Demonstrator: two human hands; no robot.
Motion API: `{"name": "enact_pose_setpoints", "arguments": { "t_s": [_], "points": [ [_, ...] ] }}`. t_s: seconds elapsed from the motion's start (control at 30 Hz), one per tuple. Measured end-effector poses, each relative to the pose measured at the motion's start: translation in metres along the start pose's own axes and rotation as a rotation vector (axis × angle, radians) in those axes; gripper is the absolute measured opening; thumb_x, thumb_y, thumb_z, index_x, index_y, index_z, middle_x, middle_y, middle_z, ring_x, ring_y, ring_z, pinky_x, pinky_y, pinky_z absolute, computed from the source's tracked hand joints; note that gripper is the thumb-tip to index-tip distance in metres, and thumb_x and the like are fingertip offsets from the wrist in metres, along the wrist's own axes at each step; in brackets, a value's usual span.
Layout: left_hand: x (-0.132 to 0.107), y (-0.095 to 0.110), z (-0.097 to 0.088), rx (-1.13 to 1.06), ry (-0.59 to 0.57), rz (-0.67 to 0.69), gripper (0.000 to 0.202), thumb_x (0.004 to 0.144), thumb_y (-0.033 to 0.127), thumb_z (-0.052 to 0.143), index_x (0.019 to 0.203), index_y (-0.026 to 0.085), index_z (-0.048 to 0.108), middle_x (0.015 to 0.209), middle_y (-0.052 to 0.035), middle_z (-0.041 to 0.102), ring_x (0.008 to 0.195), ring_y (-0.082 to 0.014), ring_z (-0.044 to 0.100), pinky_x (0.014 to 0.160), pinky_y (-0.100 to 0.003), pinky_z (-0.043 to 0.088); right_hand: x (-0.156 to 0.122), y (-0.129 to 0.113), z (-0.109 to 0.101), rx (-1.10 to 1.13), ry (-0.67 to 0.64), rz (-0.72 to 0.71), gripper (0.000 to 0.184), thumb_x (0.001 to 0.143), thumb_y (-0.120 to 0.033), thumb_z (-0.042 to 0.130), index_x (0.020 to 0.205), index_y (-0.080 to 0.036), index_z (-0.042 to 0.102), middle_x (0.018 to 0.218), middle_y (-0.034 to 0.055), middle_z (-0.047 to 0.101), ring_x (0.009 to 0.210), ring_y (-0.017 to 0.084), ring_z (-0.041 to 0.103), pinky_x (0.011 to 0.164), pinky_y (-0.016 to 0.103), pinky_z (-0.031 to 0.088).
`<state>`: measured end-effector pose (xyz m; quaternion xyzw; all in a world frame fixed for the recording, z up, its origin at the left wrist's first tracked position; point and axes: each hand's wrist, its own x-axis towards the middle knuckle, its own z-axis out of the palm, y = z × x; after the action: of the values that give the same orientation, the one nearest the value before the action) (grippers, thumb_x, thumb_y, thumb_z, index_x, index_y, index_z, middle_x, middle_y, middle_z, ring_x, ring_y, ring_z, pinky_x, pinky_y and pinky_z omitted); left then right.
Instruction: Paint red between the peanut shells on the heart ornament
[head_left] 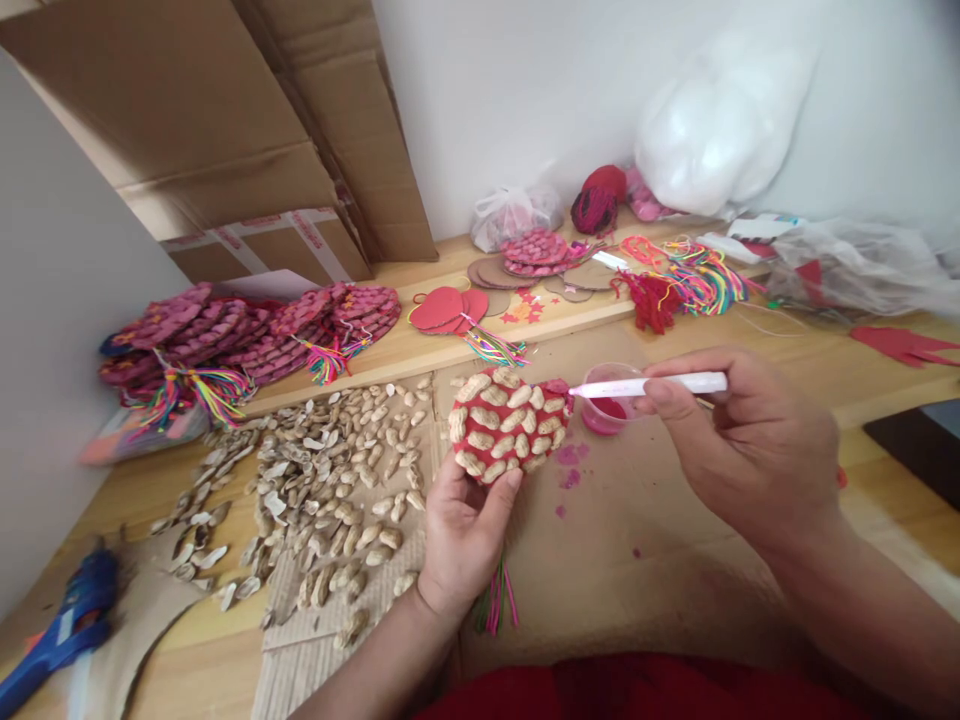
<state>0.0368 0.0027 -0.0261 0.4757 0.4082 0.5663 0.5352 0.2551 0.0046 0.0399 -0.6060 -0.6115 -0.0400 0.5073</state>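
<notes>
My left hand (469,530) grips a round red disc (504,425) covered with glued peanut shells, tilted up toward me. A tassel (496,600) of coloured strings hangs below that hand. Between thumb and fingers my right hand (750,440) pinches a slim white pen-like brush (645,386). Its tip touches the disc's upper right edge, where a patch is painted pink; the other shells there are bare. Just behind the pen stands a small clear cup (615,412) with pink paint in it. Pink paint spots (571,465) mark the cardboard beside the disc.
Loose peanuts and shells (337,480) lie at the left, near a blue glue gun (75,620). Stacked pink discs with tassels (247,335) stand on the back ledge, with red discs (450,310), yarn (652,298) and bags further right. A dark flat object (919,450) lies far right.
</notes>
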Motion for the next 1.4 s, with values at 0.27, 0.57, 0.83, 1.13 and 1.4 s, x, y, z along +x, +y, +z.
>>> {"name": "enact_pose_setpoints", "arguments": {
  "t_s": [0.27, 0.57, 0.83, 1.13, 1.4],
  "points": [
    [0.000, 0.001, 0.000, 0.003, -0.015, 0.004, 0.037, 0.086, 0.021, 0.077, 0.121, 0.022, 0.067, 0.126, -0.0076, 0.072, 0.117, -0.0214, 0.067, 0.109, -0.035, 0.048, 0.000, -0.001, 0.002, 0.016, -0.029, 0.005, 0.011, 0.086, -0.034, 0.072, 0.093, -0.025, 0.071, 0.074, -0.0020, 0.075, 0.056, 0.013, 0.063, 0.058, 0.025, 0.050],
    [0.000, 0.000, -0.002, -0.001, -0.025, -0.023, 0.037, 0.087, 0.023, 0.077, 0.122, 0.024, 0.067, 0.125, -0.0062, 0.072, 0.117, -0.0209, 0.067, 0.106, -0.033, 0.050, 0.003, 0.003, 0.001, 0.008, -0.182, -0.323, 0.008, 0.092, -0.024, 0.060, 0.099, -0.026, 0.063, 0.090, 0.0010, 0.073, 0.087, 0.019, 0.065, 0.083, 0.034, 0.050],
    [0.004, -0.007, -0.007, -0.168, 0.001, -0.098, 0.041, 0.087, 0.022, 0.077, 0.126, 0.025, 0.065, 0.121, -0.0061, 0.073, 0.106, -0.0196, 0.070, 0.087, -0.029, 0.060, 0.001, 0.004, -0.003, 0.015, -0.045, -0.275, 0.008, 0.090, -0.021, 0.063, 0.097, -0.024, 0.062, 0.088, 0.0010, 0.070, 0.085, 0.017, 0.063, 0.082, 0.033, 0.047],
    [0.005, -0.008, -0.007, -0.267, -0.003, -0.148, 0.041, 0.086, 0.021, 0.078, 0.124, 0.024, 0.065, 0.118, -0.0073, 0.074, 0.103, -0.0201, 0.071, 0.086, -0.028, 0.060, -0.001, 0.004, -0.009, 0.194, -0.037, -0.023, 0.007, 0.091, -0.025, 0.063, 0.098, -0.026, 0.064, 0.088, -0.0029, 0.068, 0.074, 0.010, 0.061, 0.069, 0.025, 0.045],
    [0.007, -0.005, -0.007, -0.283, 0.034, -0.208, 0.048, 0.080, 0.023, 0.083, 0.125, 0.026, 0.064, 0.119, -0.0074, 0.074, 0.105, -0.0223, 0.072, 0.083, -0.030, 0.061, -0.001, 0.003, -0.008, 0.174, -0.045, -0.037, 0.006, 0.093, -0.027, 0.061, 0.098, -0.026, 0.064, 0.086, -0.0040, 0.068, 0.075, 0.009, 0.061, 0.070, 0.023, 0.045]
  ]
}}
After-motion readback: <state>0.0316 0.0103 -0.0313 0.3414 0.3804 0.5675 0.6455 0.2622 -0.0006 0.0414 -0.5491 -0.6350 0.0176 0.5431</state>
